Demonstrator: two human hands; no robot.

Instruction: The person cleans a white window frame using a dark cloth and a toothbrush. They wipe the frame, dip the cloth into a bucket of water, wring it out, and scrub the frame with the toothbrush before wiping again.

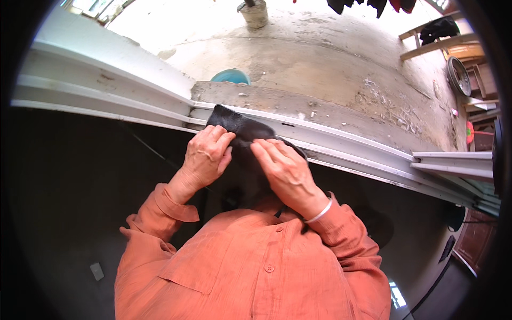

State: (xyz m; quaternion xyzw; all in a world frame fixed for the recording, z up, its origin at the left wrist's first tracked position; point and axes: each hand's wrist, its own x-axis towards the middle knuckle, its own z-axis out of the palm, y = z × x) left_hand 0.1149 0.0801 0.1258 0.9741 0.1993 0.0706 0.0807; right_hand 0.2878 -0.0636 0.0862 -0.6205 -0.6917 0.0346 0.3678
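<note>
A piece of black leather-like material (254, 130), with a shiny, creased surface, lies across the white door or window track in front of me. What article it belongs to I cannot tell. My left hand (208, 150) grips its near left side, fingers curled and thumb pressed beside them. On its right part rests my right hand (284, 168), fingers together and bent over the material, the thumb hidden underneath. Past the right fingers a dark edge of the material runs along the track. Its lower side blends into the shadow between my wrists.
Beyond the white track (344, 140) is a concrete step (280, 96) with small debris. A turquoise basin (232, 76) stands behind it. Farther off are a bucket (254, 14), a wooden frame (440, 46) and a wheel rim (459, 76). A white frame section (452, 164) juts out right.
</note>
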